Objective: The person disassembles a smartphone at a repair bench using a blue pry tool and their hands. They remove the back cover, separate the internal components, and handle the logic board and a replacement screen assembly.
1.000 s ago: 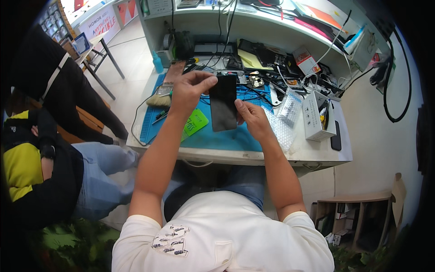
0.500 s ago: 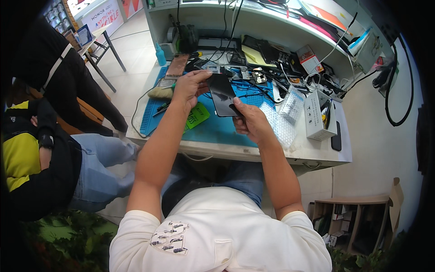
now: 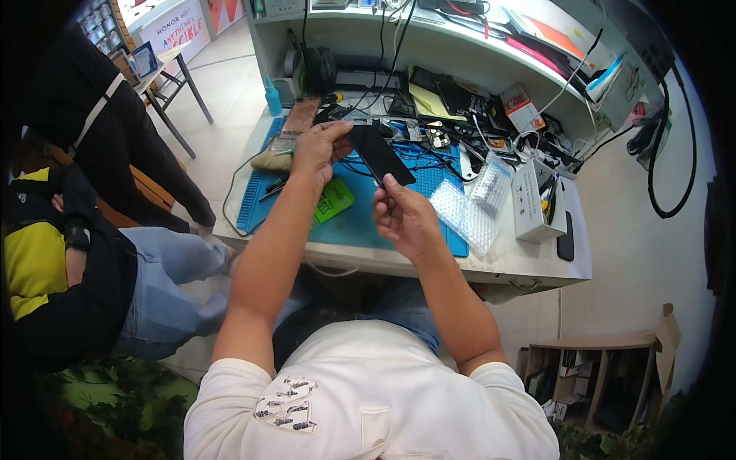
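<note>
A black smartphone [image 3: 379, 156] is tilted above the blue work mat [image 3: 349, 230], its dark glossy face toward me. My left hand [image 3: 316, 151] pinches its upper left end between thumb and fingers. At its lower edge, the thumb and fingertips of my right hand [image 3: 406, 218] close on the corner, the other fingers loosely curled below. Something small and pale shows by that corner, too small to name. Below my left hand lies a bright green card or packet [image 3: 335, 201]. A brush with pale bristles [image 3: 273, 161] lies left of my left wrist.
Bubble wrap [image 3: 464, 215] and a white box of tools [image 3: 537, 203] stand to the right, beside a dark phone [image 3: 565, 236]. Cables and phone parts crowd the back under a shelf [image 3: 445, 38]. A blue bottle [image 3: 273, 98] stands back left. Two people are at the left.
The smartphone has turned, its lower end swinging right. My right hand has shifted left and down along it, from its right side to its lower left corner. My left hand keeps its hold.
</note>
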`<action>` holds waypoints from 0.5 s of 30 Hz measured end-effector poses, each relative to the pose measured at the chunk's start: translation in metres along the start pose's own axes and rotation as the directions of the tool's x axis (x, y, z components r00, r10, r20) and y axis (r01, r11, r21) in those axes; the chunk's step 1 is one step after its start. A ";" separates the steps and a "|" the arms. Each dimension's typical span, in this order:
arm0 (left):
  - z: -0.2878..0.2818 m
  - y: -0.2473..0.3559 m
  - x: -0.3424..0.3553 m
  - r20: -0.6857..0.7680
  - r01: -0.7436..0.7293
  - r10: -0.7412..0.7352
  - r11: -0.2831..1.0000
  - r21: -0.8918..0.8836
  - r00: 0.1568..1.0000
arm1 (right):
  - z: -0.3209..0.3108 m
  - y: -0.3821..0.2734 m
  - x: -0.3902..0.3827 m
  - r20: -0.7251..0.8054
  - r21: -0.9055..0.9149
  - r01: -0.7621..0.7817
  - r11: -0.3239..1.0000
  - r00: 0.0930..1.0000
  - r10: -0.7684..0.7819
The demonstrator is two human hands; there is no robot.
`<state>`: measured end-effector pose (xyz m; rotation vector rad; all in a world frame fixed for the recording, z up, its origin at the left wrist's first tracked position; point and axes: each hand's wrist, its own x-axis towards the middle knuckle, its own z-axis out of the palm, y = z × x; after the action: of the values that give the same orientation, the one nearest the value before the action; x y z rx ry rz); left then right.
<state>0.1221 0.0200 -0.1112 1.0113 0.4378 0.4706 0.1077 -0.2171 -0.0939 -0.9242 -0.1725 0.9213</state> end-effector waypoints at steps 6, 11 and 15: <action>-0.001 -0.001 0.002 -0.016 -0.006 0.006 0.999 -0.034 1.000 | -0.003 -0.011 0.009 0.035 0.187 -0.025 0.982 0.999 0.019; 0.001 0.003 -0.004 -0.028 -0.013 0.011 0.999 -0.046 1.000 | -0.011 -0.023 0.017 0.047 0.255 -0.051 0.966 0.998 0.040; 0.002 0.004 -0.007 -0.056 -0.004 0.001 0.998 -0.057 0.998 | -0.019 -0.030 0.025 0.047 0.302 -0.078 0.950 0.997 0.067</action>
<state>0.1171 0.0160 -0.1061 0.9458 0.4709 0.5124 0.1507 -0.2175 -0.0894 -0.6318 -0.0258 1.0010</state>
